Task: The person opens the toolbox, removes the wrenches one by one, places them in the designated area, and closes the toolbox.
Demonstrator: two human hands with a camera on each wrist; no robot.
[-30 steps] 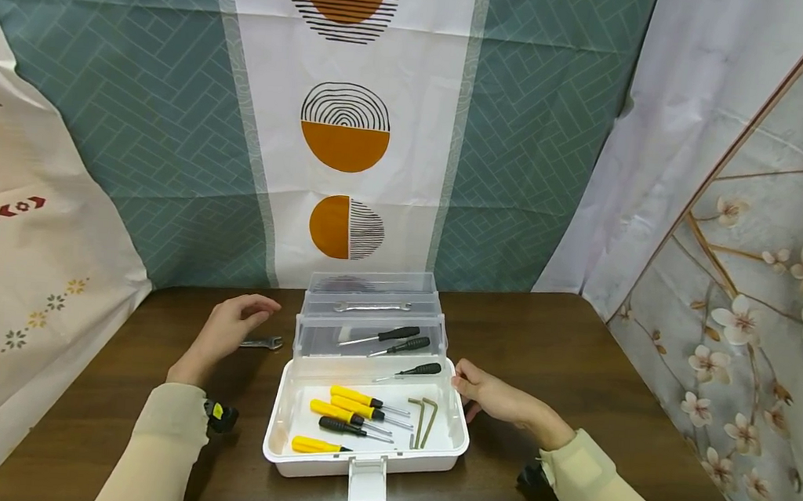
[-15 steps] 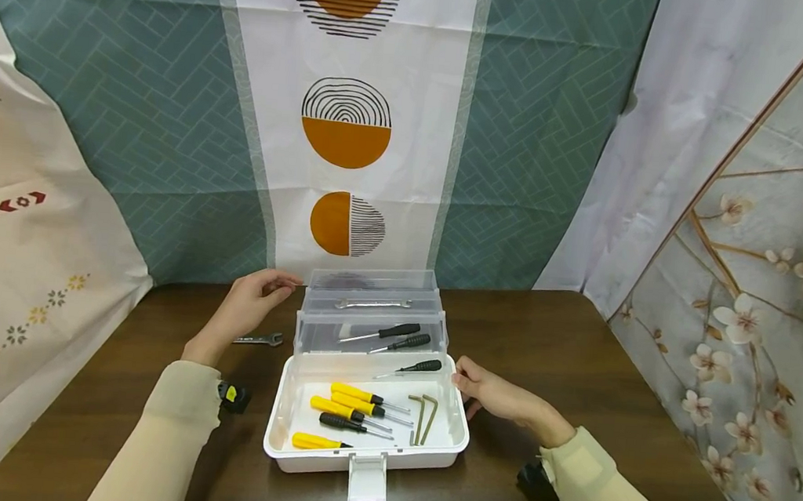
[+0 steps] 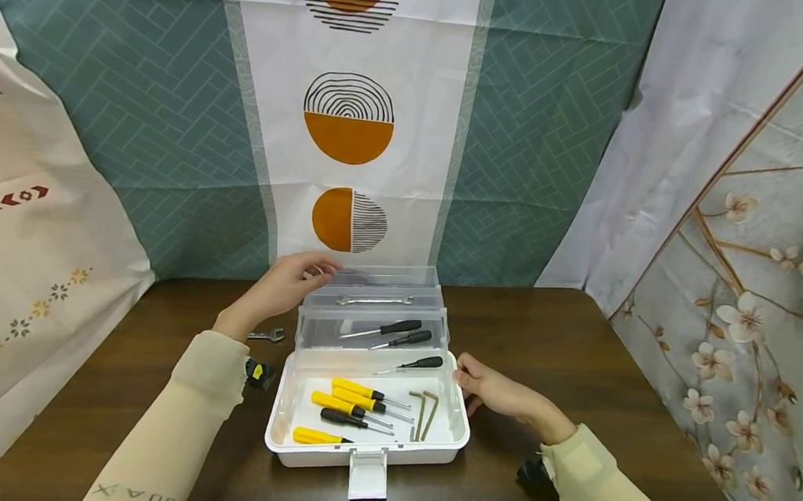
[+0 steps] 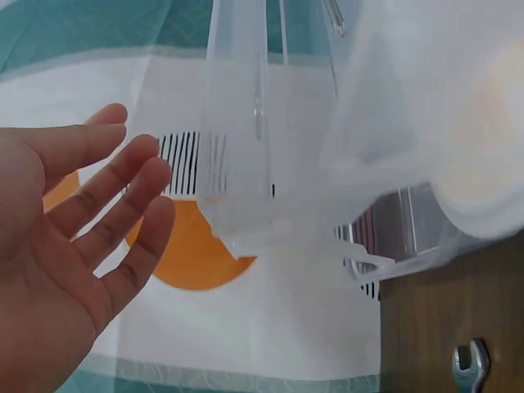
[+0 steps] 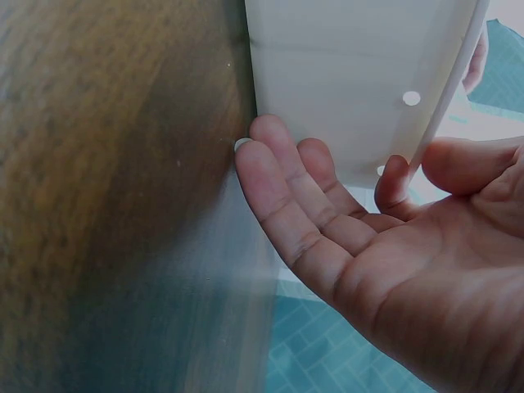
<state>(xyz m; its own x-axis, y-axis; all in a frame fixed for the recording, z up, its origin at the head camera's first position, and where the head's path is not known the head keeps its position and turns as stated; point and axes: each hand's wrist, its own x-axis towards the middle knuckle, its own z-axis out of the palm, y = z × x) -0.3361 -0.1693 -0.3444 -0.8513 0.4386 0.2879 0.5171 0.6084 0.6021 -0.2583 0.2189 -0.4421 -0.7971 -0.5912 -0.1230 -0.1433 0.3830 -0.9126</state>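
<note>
A white toolbox (image 3: 459, 432) stands open on the brown table, its clear trays (image 3: 310, 330) stepped back behind it. The bottom holds yellow screwdrivers (image 3: 351, 392) and hex keys (image 3: 424, 413). Black-handled screwdrivers (image 3: 398, 329) lie in the middle tray, a wrench (image 3: 372, 299) in the top one. My left hand (image 3: 304, 273) hovers, fingers straight, at the top tray's left rear corner; the left wrist view shows the hand (image 4: 90, 213) beside the clear plastic (image 4: 237, 164), holding nothing. My right hand (image 3: 483, 384) rests its fingers (image 5: 278, 172) against the box's right wall (image 5: 344, 82).
A small wrench (image 3: 267, 335) lies on the table left of the trays, also seen as the wrench (image 4: 469, 366) in the left wrist view. The box latch (image 3: 367, 474) hangs over the front. Patterned curtains close in the back and both sides.
My left hand moved up and to the right, from above the table wrench to the top tray's left rear corner. The right hand stayed at the box's side.
</note>
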